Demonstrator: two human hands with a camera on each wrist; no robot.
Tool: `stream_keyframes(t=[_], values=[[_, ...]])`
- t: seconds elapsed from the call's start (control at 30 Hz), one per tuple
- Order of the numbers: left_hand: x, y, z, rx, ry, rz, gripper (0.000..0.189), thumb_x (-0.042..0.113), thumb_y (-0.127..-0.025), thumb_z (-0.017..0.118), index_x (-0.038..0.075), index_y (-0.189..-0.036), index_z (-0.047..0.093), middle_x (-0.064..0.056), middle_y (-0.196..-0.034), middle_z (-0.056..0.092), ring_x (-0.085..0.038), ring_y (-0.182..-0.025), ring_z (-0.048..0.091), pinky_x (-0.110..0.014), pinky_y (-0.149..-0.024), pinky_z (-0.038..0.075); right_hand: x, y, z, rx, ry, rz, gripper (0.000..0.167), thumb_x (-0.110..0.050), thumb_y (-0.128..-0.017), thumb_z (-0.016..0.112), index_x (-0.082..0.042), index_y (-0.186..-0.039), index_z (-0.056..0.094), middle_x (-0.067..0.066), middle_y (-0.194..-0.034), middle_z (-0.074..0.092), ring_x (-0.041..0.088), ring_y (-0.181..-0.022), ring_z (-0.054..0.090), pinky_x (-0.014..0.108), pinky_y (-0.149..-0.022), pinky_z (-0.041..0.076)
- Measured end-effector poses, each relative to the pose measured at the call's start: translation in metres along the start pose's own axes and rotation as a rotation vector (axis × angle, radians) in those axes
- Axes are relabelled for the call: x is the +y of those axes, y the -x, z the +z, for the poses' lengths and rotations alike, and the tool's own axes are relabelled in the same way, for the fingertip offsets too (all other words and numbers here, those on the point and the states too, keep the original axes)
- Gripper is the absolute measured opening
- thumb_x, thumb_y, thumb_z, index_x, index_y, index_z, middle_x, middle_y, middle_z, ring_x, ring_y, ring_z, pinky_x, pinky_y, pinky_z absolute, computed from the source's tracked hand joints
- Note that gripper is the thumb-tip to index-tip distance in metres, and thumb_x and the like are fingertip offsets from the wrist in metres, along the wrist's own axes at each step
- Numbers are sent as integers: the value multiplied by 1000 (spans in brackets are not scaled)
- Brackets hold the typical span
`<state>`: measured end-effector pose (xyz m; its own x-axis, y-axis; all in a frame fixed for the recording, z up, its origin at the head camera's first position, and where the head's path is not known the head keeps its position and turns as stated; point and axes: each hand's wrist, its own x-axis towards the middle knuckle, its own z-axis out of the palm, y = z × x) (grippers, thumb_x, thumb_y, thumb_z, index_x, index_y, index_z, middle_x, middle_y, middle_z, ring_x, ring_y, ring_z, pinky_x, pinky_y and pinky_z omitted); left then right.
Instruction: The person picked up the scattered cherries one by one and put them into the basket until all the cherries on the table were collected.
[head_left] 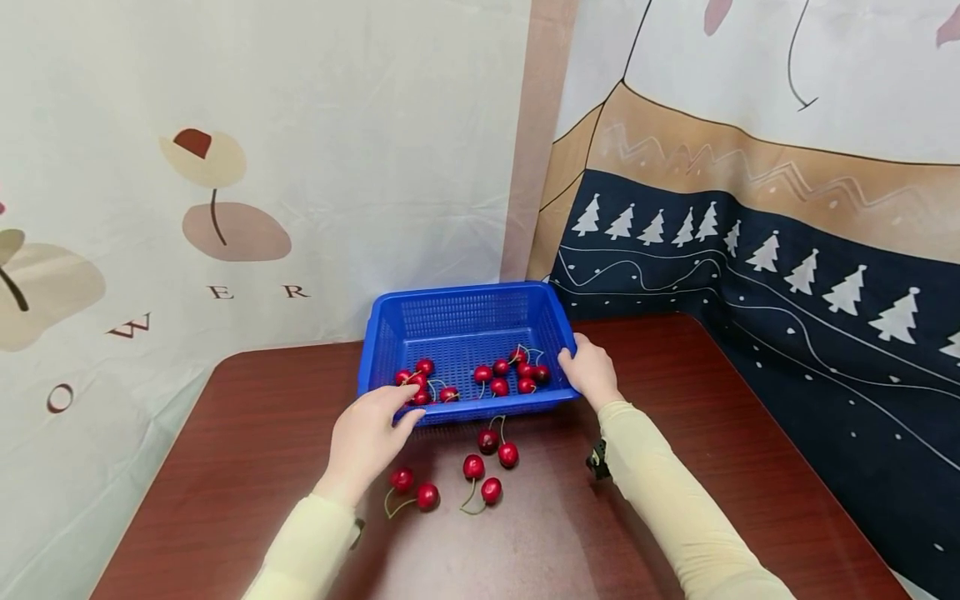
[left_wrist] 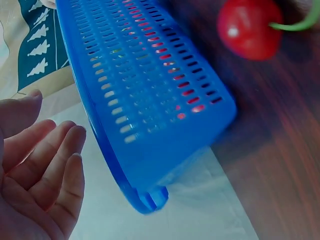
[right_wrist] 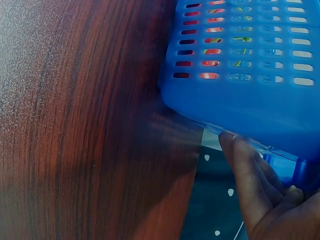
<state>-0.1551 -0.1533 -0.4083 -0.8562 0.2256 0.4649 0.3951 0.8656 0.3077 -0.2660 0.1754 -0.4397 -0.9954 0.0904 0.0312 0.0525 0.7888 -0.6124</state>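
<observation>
A blue plastic basket point(head_left: 465, 310) with slotted walls stands toward the back of the table, red cherries point(head_left: 498, 386) with green stems lying in it in two clusters. My right hand point(head_left: 592, 372) grips its right end, the thumb at the rim and the fingers point(right_wrist: 242, 165) against the outer wall in the right wrist view. Over the front left rim hovers my left hand point(head_left: 367, 437), its fingers loosely bent and holding nothing. In the left wrist view, a gap shows between those fingers point(left_wrist: 70, 145) and the basket.
In front of the basket, three pairs of stemmed cherries lie on the brown wooden table point(head_left: 225, 467): one pair point(head_left: 507, 454) close to its front wall, another point(head_left: 491, 491) nearer me, a third point(head_left: 427, 497) to the left. Printed cloth point(head_left: 420, 167) hangs behind the table and along its right side.
</observation>
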Motion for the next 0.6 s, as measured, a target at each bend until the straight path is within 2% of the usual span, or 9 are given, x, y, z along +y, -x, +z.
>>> stream_keyframes(t=[0.13, 0.43, 0.5, 0.6], values=[[-3, 12, -3, -5, 4, -7, 45, 20, -81, 83, 9, -123, 70, -9, -106, 73, -28, -98, 69, -45, -78, 57, 0, 0, 0, 2, 8, 0, 49, -25, -101, 48, 1, -142, 45, 27, -127, 61, 43, -108, 62, 58, -95, 47], [-12, 36, -5, 71, -13, 42, 51, 18, -75, 87, 5, -121, 67, -5, -95, 73, -24, -86, 69, -43, -70, 56, 1, -1, 0, 7, 2, -5, 47, -25, -100, 48, 1, -140, 47, 26, -125, 62, 43, -105, 63, 58, -94, 48], [-14, 41, -4, 63, -24, 51, 52, 18, -74, 87, 4, -120, 67, -5, -96, 73, -25, -86, 69, -43, -71, 56, 1, -1, 0, 6, 5, -7, 48, -24, -101, 47, 1, -141, 47, 27, -126, 61, 43, -106, 63, 58, -94, 48], [-15, 49, -2, 8, -34, 28, 53, 20, -74, 87, 4, -121, 67, -5, -98, 73, -25, -90, 69, -44, -75, 56, 1, -1, 0, 5, 8, -7, 48, -25, -100, 48, 1, -141, 46, 27, -126, 61, 44, -106, 63, 58, -94, 48]])
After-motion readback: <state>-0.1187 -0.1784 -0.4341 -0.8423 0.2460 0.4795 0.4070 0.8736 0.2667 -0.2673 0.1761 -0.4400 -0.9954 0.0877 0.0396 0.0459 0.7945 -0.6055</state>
